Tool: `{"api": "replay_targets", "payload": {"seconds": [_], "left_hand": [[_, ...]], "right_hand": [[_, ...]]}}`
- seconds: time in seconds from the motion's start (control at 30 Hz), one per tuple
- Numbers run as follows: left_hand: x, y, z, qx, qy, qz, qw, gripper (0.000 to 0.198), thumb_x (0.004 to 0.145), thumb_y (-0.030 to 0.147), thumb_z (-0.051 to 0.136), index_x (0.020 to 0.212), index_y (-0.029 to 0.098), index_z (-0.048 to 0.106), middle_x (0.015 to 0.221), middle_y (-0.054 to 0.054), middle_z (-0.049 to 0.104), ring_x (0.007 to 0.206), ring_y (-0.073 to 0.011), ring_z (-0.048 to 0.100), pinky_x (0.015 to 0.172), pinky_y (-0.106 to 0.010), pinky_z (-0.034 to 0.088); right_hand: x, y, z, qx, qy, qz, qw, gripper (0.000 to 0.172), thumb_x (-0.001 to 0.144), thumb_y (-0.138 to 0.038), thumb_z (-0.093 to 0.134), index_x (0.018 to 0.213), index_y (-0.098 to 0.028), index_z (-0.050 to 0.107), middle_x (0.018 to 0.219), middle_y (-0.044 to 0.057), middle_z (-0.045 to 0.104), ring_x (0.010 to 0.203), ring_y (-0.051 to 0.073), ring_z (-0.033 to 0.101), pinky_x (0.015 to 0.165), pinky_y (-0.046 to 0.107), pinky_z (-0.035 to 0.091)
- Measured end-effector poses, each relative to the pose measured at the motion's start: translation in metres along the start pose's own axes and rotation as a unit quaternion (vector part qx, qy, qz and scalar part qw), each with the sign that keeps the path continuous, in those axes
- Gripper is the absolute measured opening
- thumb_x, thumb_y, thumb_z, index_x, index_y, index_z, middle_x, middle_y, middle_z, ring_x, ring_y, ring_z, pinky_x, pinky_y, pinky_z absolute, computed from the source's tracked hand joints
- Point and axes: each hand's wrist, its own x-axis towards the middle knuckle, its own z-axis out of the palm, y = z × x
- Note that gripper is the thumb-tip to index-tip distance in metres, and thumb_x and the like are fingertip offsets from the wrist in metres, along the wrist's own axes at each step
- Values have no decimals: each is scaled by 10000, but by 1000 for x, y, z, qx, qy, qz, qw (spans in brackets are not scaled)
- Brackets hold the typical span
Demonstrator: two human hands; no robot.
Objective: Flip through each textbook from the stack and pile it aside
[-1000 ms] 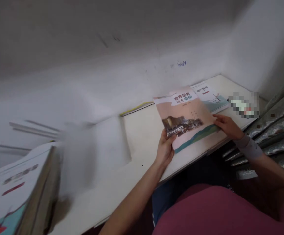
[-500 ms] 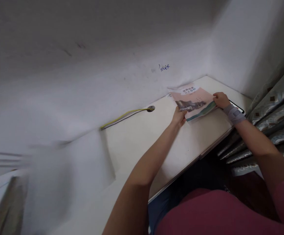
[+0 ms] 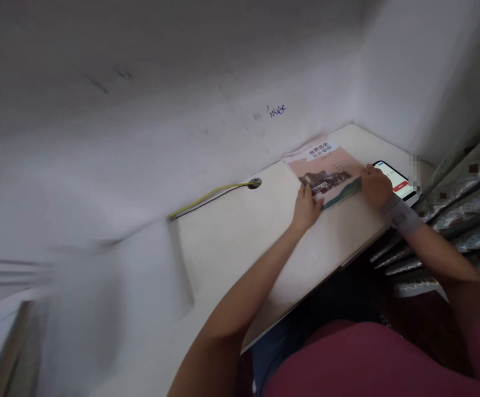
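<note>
A thin pink history book (image 3: pixel 326 165) with Chinese lettering and a green band lies face up, almost flat, on the white desk (image 3: pixel 240 237). At its lower left corner, my left hand (image 3: pixel 307 209) grips the edge, fingers over the cover. My right hand (image 3: pixel 377 187) is closed round the right edge, its fingertips partly hidden. A grey band (image 3: pixel 400 214) circles my right wrist. Just beyond that hand lies a phone (image 3: pixel 400 184), its screen lit with a red button.
A yellow and a black cable (image 3: pixel 210 197) run from a round hole (image 3: pixel 255 183) along the wall. Patterned curtain folds (image 3: pixel 454 215) hang close by my right arm. Blue writing (image 3: pixel 276 111) marks the wall behind the desk.
The book has come down from a tilted, raised position to lie nearly flat on the desk. My right hand has turned over, and more of the phone shows.
</note>
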Motion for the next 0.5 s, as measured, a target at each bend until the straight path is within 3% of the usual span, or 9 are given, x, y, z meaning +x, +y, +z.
{"api": "replay_targets", "payload": {"seconds": [0.13,0.3,0.5], "left_hand": [[-26,7,0,145,-82,38,985,579,884,349,545,1359,66,375,1474,-288,308,1386,-355,307,1092,-511,311],[-36,18,-2,245,-88,61,964,494,933,343,471,1316,39,403,1436,-313,356,1327,-313,420,1080,-429,345],[-30,32,-7,266,-112,38,957,516,922,352,490,1319,33,410,1444,-304,351,1303,-306,444,1073,-434,336]], "right_hand": [[-27,-5,-1,-15,-46,-11,999,329,936,-183,325,1177,-54,506,1159,205,586,928,255,604,718,319,446],[-26,-5,6,-3,-75,-31,997,349,960,-263,322,1127,-37,529,1184,238,576,972,258,604,741,319,453],[-19,-4,12,-33,-67,-45,996,320,938,-195,330,1060,-17,567,1071,242,615,971,261,605,781,340,458]]}}
